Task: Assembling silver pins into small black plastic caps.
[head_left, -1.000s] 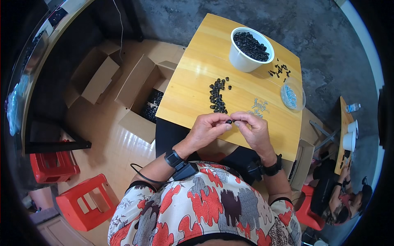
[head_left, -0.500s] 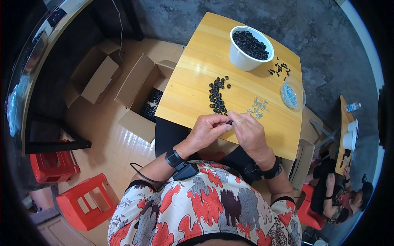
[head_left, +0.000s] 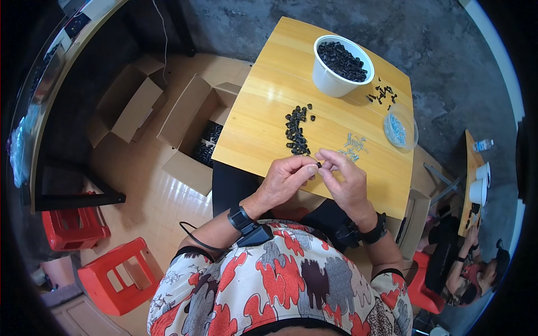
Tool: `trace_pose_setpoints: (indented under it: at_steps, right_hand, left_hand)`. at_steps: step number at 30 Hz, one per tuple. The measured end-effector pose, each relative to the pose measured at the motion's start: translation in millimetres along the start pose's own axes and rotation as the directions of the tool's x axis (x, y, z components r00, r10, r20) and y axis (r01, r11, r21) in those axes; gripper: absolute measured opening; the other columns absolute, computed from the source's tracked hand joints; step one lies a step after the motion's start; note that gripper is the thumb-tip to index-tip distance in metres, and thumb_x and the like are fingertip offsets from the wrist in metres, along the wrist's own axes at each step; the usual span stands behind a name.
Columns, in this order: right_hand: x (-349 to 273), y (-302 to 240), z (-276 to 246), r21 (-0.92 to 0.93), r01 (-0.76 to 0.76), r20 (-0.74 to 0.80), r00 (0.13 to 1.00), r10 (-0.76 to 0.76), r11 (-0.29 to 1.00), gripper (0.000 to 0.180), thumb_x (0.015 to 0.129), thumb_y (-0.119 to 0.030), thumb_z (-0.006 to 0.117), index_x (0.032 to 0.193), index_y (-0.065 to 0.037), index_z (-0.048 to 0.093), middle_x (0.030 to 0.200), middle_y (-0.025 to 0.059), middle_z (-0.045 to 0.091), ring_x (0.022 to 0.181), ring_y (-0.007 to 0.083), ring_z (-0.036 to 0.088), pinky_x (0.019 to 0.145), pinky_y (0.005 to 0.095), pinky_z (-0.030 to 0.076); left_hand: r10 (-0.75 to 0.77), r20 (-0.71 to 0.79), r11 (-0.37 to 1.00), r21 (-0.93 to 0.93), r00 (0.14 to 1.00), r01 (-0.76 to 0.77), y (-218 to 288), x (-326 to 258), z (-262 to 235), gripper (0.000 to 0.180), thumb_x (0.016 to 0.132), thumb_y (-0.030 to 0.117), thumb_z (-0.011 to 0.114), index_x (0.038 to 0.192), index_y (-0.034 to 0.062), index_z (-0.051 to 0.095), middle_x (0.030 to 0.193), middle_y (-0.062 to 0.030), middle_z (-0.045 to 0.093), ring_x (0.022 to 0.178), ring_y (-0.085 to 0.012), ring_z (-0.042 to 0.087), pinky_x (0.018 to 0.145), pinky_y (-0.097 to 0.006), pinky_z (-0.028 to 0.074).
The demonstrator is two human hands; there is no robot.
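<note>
My left hand (head_left: pixel 287 180) pinches a small black plastic cap (head_left: pixel 319 164) between thumb and forefinger, over the table's near edge. From the other side my right hand (head_left: pixel 346 180) meets it, thumb and fingertips bent around the same cap. Whether a metal pin sits between those fingers is too small to tell. Just beyond my hands lies a curved row of loose black caps (head_left: pixel 295 131). Beyond my right hand are scattered thin silver screws or pins (head_left: pixel 354 143).
On the yellow wooden table (head_left: pixel 255 120) stand a white bucket (head_left: pixel 330 83) full of black parts and a clear tub (head_left: pixel 395 131) of silver-blue pieces. Small black bits (head_left: pixel 383 94) lie nearby. Open cardboard boxes (head_left: pixel 188 112) and red stools (head_left: pixel 120 274) stand leftward. Another person (head_left: pixel 471 269) sits right.
My right hand has shifted slightly right and its fingers have loosened and spread around the cap. My left hand keeps its pinch. At the right, the other person's hands have moved closer together.
</note>
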State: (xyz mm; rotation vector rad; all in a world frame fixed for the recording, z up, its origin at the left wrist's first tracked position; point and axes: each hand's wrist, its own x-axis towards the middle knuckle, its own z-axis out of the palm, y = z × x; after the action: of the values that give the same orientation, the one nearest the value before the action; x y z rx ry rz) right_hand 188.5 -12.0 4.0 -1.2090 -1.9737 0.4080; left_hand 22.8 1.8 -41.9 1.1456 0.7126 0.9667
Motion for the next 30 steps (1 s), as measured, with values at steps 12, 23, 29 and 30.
trace_pose_setpoints:
  at_steps: [12,23,29,30]
  right_hand:
    - [2.7,9.0,-7.2,0.125,-0.110,0.036,0.994,0.106,0.986,0.016,0.072,0.001,0.069,0.087,-0.003,0.066,0.078,0.0050,0.060,0.060,0.0106,0.053,0.055,0.0229,0.045]
    - [2.8,3.5,-6.8,-0.023,-0.032,0.033,0.999,0.033,0.999,0.010,0.071,-0.001,0.068,0.080,-0.003,0.064,0.070,0.0060,0.058,0.054,0.0156,0.055,0.049,0.0268,0.045]
    - [5.5,-4.7,-12.4,-0.091,-0.136,0.061,0.988,0.142,0.986,0.009,0.071,-0.001,0.065,0.078,-0.004,0.061,0.065,0.0051,0.058,0.055,0.0170,0.057,0.050,0.0290,0.047]
    - [6.1,-5.3,-12.8,-0.093,-0.136,0.060,0.988,0.142,0.986,0.009,0.071,-0.001,0.065,0.078,-0.004,0.061,0.065,0.0051,0.058,0.055,0.0170,0.057,0.050,0.0290,0.047]
  left_hand:
    - [-0.100,0.180,0.988,-0.102,0.979,0.120,3.3,4.9,-9.1,0.020,0.092,0.013,0.057,0.106,-0.0005,0.064,0.081,0.0001,0.061,0.070,-0.0052,0.055,0.064,-0.019,0.047]
    - [-0.089,0.088,0.995,-0.043,0.992,0.093,-2.1,-1.2,-6.4,0.021,0.088,0.008,0.061,0.107,-0.0004,0.065,0.084,-0.0005,0.063,0.071,-0.0045,0.056,0.065,-0.018,0.048]
    - [-0.079,0.050,0.996,-0.035,0.996,0.081,0.7,-1.6,-2.2,0.021,0.088,0.009,0.062,0.106,-0.0005,0.065,0.083,-0.0003,0.063,0.070,-0.0042,0.056,0.064,-0.018,0.048]
    - [-0.078,0.051,0.996,-0.036,0.996,0.080,0.3,-1.3,-2.0,0.021,0.088,0.009,0.062,0.106,-0.0005,0.065,0.083,-0.0003,0.063,0.070,-0.0042,0.056,0.064,-0.018,0.048]
